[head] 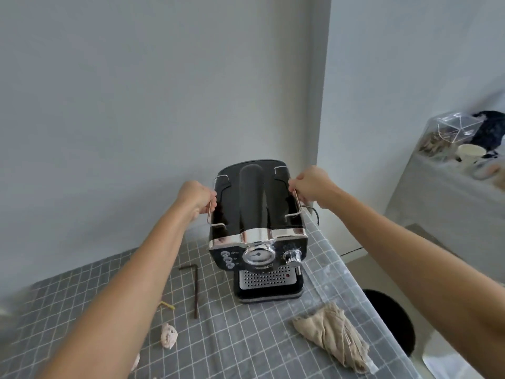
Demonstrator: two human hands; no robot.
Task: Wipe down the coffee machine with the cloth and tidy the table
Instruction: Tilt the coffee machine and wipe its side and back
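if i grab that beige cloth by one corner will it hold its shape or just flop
Probably flops: the cloth lies crumpled in soft folds on the table. It looks thin, so likely light. It should drag rather than roll.

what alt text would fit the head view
Both hands, left hand and right hand, grip the wire rails atop a black coffee machine on a grid-patterned table. A crumpled beige cloth lies nearby.
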